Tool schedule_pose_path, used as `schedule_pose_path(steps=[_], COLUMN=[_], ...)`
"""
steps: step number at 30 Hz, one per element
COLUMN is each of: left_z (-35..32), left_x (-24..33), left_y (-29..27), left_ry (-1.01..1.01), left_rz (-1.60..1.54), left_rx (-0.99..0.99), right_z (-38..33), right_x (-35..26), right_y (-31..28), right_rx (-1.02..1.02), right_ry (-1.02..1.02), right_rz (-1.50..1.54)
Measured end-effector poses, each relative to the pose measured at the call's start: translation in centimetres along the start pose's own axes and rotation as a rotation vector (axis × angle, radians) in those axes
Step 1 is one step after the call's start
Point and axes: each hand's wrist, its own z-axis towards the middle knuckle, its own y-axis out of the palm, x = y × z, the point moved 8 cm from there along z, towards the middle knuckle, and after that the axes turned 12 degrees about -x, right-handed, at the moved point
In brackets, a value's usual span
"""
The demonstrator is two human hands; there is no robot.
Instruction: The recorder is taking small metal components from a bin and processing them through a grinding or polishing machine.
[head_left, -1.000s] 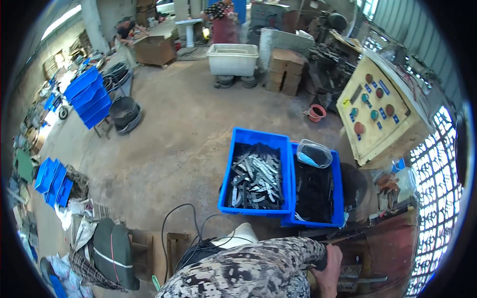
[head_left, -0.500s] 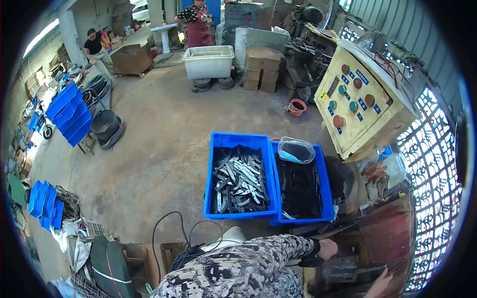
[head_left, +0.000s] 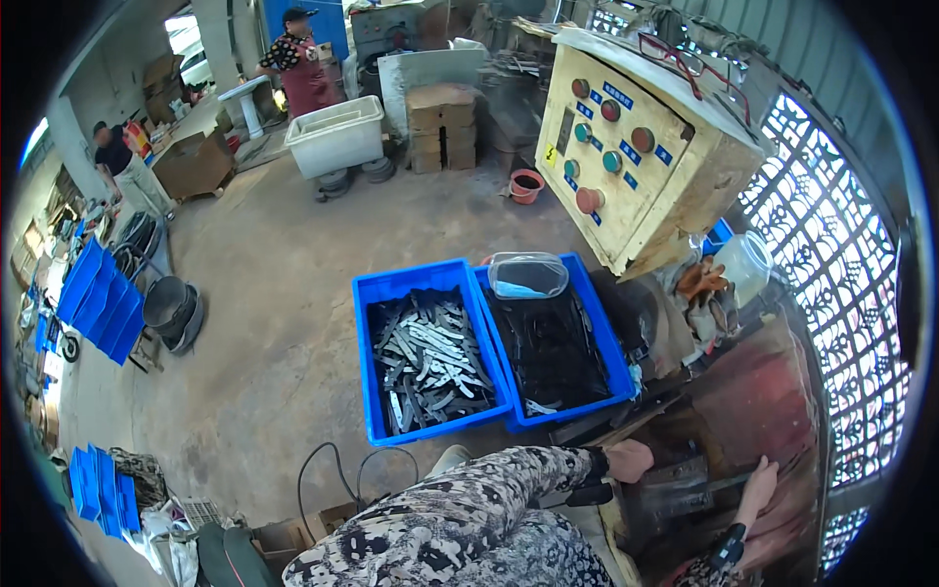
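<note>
Concrete floor bears two blue bins (head_left: pixel 427 284) beside us while our left hand (head_left: pixel 628 460) closes on a metal strip (head_left: pixel 685 489) at the machine and our open right hand (head_left: pixel 758 481) steadies its far end, so we keep fingers clear.

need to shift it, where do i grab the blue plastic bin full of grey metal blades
Probably take the blue plastic bin of grey metal blades by its raised rim on the two short ends, near and far, coming from above. Its right long side sits against the second blue bin of dark parts, so no fingers fit there, and the loose blades make the load heavy.
</note>
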Motion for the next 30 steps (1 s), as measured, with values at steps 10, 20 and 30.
schedule_pose_path(steps=[10, 20, 30], left_z=[-0.1, 0.1, 0.2], left_x=[-0.9, -0.7, -0.9], left_y=[0.6, 0.7, 0.7], left_ry=[-0.106, -0.168, -0.167], left_rz=[0.168, 0.226, 0.208], left_rx=[-0.019, -0.135, -0.129], right_z=[-0.9, -0.9, -0.6], right_x=[-1.3, -1.6, -1.0], right_y=[-0.6, -0.7, -0.6], right_rx=[-0.039, -0.044, -0.036], right_ry=[0.122, 0.106, 0.095], right_rz=[-0.011, 0.020, 0.016])
